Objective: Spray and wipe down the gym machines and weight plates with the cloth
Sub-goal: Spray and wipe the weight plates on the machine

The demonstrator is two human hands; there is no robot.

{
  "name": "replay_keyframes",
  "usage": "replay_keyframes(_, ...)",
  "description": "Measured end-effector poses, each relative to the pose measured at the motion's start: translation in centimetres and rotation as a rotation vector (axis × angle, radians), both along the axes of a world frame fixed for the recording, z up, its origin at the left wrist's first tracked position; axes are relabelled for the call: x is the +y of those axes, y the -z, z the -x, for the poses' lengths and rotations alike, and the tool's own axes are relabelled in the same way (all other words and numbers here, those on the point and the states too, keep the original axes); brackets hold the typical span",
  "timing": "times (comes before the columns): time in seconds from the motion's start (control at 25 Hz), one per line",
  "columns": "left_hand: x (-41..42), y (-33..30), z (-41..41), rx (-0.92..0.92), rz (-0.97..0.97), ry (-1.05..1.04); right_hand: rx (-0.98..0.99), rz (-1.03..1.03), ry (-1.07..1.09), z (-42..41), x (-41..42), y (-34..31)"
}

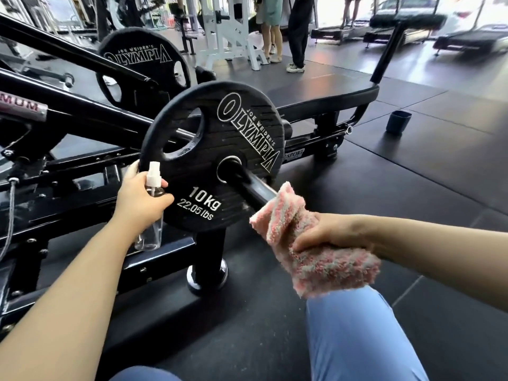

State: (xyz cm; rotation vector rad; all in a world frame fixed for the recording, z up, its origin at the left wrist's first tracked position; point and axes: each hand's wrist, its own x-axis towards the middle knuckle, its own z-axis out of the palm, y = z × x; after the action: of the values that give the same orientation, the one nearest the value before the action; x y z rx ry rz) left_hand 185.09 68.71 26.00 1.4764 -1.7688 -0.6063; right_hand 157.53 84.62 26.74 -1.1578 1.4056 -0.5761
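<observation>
A black 10 kg Olympia weight plate (220, 149) sits on the black loading bar (258, 189) of a black gym machine (90, 149). My left hand (138, 198) grips a clear spray bottle (152, 215) with a white nozzle, held against the plate's lower left edge, with the fingers also touching the rim. My right hand (320, 233) is closed on a fluffy pink-and-white cloth (310, 243), just off the end of the bar, to the lower right of the plate. A second Olympia plate (143, 60) hangs further back on the machine.
A dark padded platform (316, 86) lies behind the plate. A dark cup (398, 121) stands on the floor mats at right. People stand by a white rack (228, 37) at the back, with treadmills (412, 34) beyond. My knees in blue trousers (357, 334) are at the bottom.
</observation>
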Motion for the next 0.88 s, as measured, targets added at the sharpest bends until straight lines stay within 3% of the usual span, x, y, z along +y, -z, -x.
replay_keyframes(0.16,0.7,0.5,0.0,0.022,-0.003,0.002,0.507,0.214,-0.039,0.5,1.0,0.2)
replay_keyframes(0.24,0.9,1.1,-0.1,0.041,-0.002,0.016,0.762,0.23,-0.177,1.2,1.3,-0.7)
replay_keyframes(0.36,1.1,1.9,-0.5,0.072,-0.03,0.025,0.651,0.104,-0.39,2.4,0.9,-3.1)
replay_keyframes(0.52,1.9,2.3,-0.6,0.129,-0.094,-0.009,0.845,0.193,-0.579,3.7,-1.2,-6.1)
replay_keyframes(0.76,2.3,1.6,-0.7,0.187,-0.168,-0.071,0.578,0.786,-0.064,3.8,-8.6,-8.9)
replay_keyframes(0.88,2.2,-0.4,-0.8,0.213,-0.12,-0.076,0.646,0.925,-0.06,1.6,-11.5,-10.8)
